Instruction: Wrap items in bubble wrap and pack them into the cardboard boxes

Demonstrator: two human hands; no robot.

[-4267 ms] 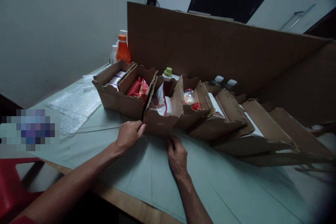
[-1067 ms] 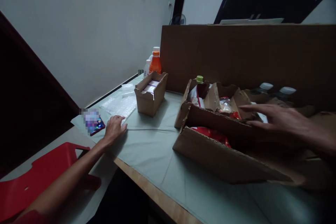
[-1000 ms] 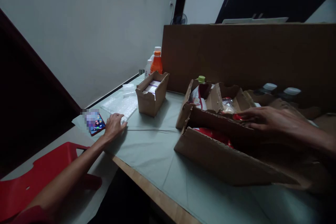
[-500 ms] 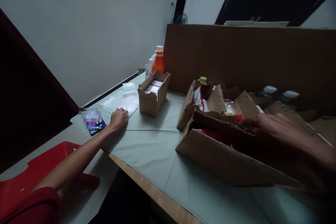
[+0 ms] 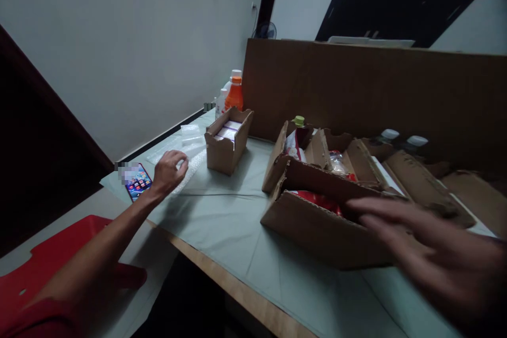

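Near box stands askew on the cloth, at 4 o'clock from the middle of the view, its uncovered top showing a red packet. The right hand lies across its 3 o'clock end, blurred, fingers outstretched and grasping nothing that shows; whether they touch the box is hard to make out. The left hand is at 9 o'clock, fingers curled, thumb close to the index; I can't make out whether it pinches anything. Towards its 2 o'clock spreads bubble wrap, and a phone lies at its 9 o'clock, just beside the wrist. From the near box, a small box holding white cartons stands well apart at 10 o'clock, while a row of boxes runs just behind, from 12 to 3 o'clock. The step in hand looks like handling the near box, which sits out of line with the row. A next move on it would call for a firm hold at its 3 o'clock end, support at 9 o'clock, and care not to knock the row.
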